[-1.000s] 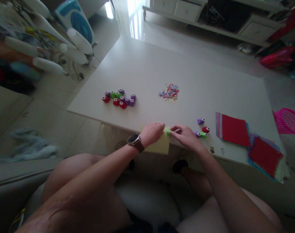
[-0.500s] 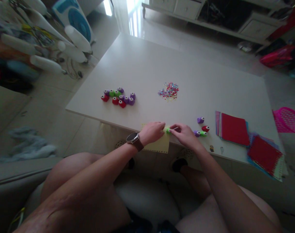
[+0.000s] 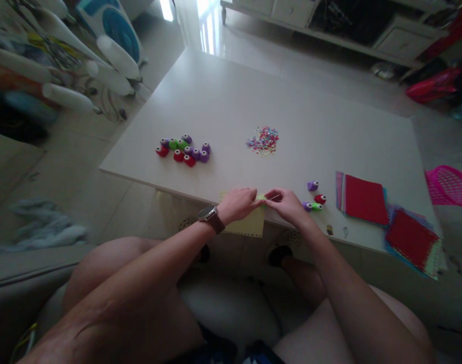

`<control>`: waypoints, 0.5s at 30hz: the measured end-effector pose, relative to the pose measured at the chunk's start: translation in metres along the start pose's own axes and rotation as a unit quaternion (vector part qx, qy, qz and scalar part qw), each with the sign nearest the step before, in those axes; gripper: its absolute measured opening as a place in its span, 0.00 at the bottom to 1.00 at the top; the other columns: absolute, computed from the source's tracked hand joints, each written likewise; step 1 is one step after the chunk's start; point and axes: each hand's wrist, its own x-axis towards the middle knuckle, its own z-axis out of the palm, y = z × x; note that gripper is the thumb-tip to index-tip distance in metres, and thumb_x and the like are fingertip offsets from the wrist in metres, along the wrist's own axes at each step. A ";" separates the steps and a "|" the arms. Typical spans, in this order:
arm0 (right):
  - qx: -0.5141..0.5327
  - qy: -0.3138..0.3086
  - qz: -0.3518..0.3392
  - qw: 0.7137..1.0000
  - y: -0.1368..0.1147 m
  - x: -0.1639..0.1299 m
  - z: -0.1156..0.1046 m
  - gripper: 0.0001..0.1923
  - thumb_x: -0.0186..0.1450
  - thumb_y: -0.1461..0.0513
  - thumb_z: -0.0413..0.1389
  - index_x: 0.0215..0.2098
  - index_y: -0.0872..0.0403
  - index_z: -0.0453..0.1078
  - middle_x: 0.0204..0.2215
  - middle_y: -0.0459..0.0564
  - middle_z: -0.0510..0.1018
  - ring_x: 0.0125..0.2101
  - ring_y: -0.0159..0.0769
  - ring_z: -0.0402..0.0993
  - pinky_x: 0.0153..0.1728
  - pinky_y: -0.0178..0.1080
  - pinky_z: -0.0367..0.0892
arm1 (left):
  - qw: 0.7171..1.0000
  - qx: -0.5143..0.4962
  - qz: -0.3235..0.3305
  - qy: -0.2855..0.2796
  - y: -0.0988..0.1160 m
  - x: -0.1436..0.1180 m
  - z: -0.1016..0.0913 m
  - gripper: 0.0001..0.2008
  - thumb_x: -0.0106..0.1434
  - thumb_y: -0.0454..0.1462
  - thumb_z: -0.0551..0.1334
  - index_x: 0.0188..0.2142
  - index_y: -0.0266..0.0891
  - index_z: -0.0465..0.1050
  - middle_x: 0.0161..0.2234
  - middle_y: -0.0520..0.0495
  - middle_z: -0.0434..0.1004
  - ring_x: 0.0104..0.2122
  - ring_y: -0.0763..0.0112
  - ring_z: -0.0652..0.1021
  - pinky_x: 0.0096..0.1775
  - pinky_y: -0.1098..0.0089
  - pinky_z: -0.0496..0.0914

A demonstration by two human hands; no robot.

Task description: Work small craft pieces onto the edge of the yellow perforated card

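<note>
A yellow sheet of paper [image 3: 249, 225] with small notches along its near edge hangs over the table's front edge. My left hand [image 3: 239, 203], wearing a watch on the wrist, is closed on the sheet's upper part, its fingertips meeting those of my right hand. My right hand [image 3: 286, 205] pinches a small green paper punch [image 3: 260, 197] at the sheet's right edge; the fingers hide most of it. Close by on the right lie a purple punch [image 3: 312, 186], a red punch [image 3: 320, 199], and a purple and a green punch [image 3: 317, 207] side by side.
Several punches [image 3: 189, 150] cluster on the white table [image 3: 310, 126] at left. A confetti pile [image 3: 264, 140] lies mid-table. Coloured paper stacks [image 3: 367, 199] [image 3: 412, 240] occupy the right, near two tiny trinkets [image 3: 330, 230]. A pink basket [image 3: 449, 186] stands beyond the right edge.
The green punch shows less between my fingers now, and my hands have come slightly closer together. The whole view has shifted a little; the things on the table stay put.
</note>
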 end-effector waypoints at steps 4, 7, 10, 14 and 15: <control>-0.001 -0.020 0.012 1.000 0.000 0.008 0.001 0.04 0.62 0.65 0.67 0.35 0.56 0.77 0.32 0.53 0.83 0.33 0.38 0.79 0.35 0.38 0.73 | 1.000 0.001 -0.026 0.014 0.002 0.000 0.003 0.24 0.75 0.54 0.52 0.40 0.39 0.76 0.37 0.42 0.82 0.36 0.62 0.79 0.37 0.66 0.66; -0.008 -0.029 0.004 1.000 0.003 0.013 0.001 0.05 0.61 0.65 0.68 0.35 0.55 0.77 0.32 0.52 0.83 0.31 0.37 0.79 0.33 0.38 0.73 | 0.999 -0.010 -0.047 0.017 0.003 0.001 0.003 0.22 0.73 0.54 0.56 0.40 0.39 0.77 0.36 0.42 0.83 0.36 0.62 0.79 0.37 0.66 0.66; -0.015 -0.036 0.012 0.999 0.002 0.017 0.001 0.06 0.60 0.64 0.69 0.34 0.55 0.77 0.32 0.53 0.83 0.31 0.38 0.79 0.32 0.38 0.73 | 0.997 -0.035 -0.069 0.021 0.003 0.003 0.003 0.20 0.71 0.53 0.60 0.40 0.39 0.78 0.36 0.42 0.83 0.37 0.62 0.79 0.37 0.67 0.66; -0.040 -0.037 0.054 0.997 -0.007 0.018 0.000 0.08 0.59 0.65 0.70 0.34 0.55 0.77 0.33 0.53 0.83 0.32 0.38 0.79 0.32 0.37 0.71 | 0.990 -0.102 -0.092 0.029 0.002 0.008 0.004 0.18 0.68 0.53 0.65 0.39 0.39 0.79 0.35 0.44 0.83 0.33 0.65 0.78 0.34 0.68 0.64; -0.046 -0.038 0.060 0.996 -0.010 0.018 -0.001 0.08 0.58 0.65 0.70 0.34 0.55 0.76 0.33 0.53 0.83 0.32 0.37 0.78 0.32 0.37 0.71 | 0.987 -0.120 -0.099 0.031 0.001 0.009 0.004 0.18 0.66 0.52 0.67 0.39 0.39 0.79 0.35 0.45 0.83 0.32 0.67 0.77 0.33 0.69 0.63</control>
